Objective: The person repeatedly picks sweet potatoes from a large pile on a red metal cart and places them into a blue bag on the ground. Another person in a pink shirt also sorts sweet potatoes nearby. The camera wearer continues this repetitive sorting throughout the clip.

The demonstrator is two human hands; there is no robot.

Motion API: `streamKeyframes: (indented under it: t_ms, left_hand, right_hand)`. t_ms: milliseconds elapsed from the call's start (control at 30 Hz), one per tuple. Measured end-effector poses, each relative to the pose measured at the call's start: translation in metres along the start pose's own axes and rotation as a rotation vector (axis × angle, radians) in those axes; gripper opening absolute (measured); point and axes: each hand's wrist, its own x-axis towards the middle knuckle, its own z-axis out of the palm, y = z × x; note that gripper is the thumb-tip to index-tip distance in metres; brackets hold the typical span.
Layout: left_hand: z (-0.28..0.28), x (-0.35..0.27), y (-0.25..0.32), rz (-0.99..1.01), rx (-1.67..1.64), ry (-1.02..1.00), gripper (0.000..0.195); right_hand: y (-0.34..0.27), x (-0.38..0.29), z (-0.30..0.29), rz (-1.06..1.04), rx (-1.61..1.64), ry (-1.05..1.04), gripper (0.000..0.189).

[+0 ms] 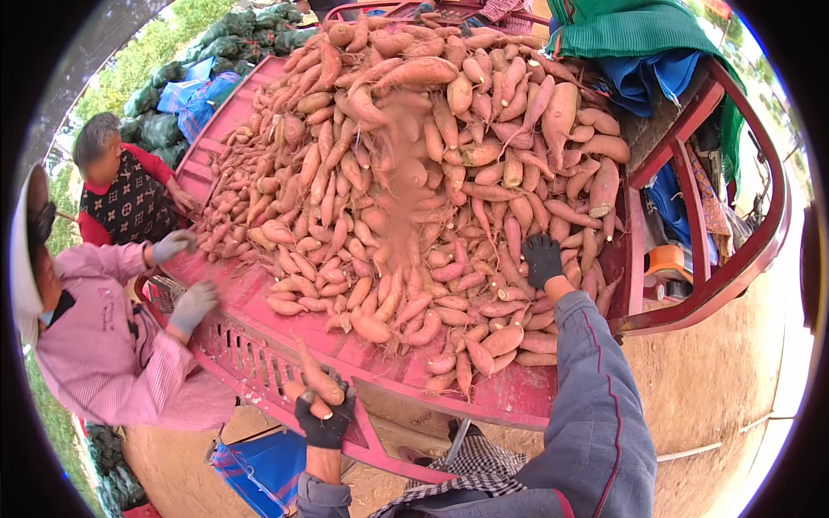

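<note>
A large heap of sweet potatoes (388, 213) covers much of a red metal cart bed (259, 311). My left hand (326, 414), in a black fingerless glove, is shut on sweet potatoes (317, 375), at least two of them, above the bed's near edge. The fingers of my right hand (543, 260), gloved the same way, rest on the right side of the heap. Whether those fingertips grip a sweet potato cannot be seen. Smaller roots (476, 349) lie loose along the near edge, between my two arms.
A blue woven bag (265, 466) hangs below the near edge. Red rails (699, 213) bound the cart at right, with green netting (622, 32) above. Two people (123, 337) work at left; other gloved hands show at the far side. Filled mesh sacks (227, 45) are stacked behind.
</note>
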Motion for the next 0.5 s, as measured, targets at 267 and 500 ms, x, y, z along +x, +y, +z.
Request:
streamKeyframes:
  t_ms: [267, 500]
  left_hand:
    - [-0.007, 0.019, -0.014, -0.026, -0.093, -0.159, 0.050]
    - [-0.017, 0.010, -0.005, -0.057, -0.075, -0.141, 0.061]
  right_hand:
    - [-0.014, -0.027, 0.020, 0.007, 0.299, 0.209, 0.062]
    - [-0.096, -0.107, -0.055, -0.083, 1.700, -0.065, 0.069]
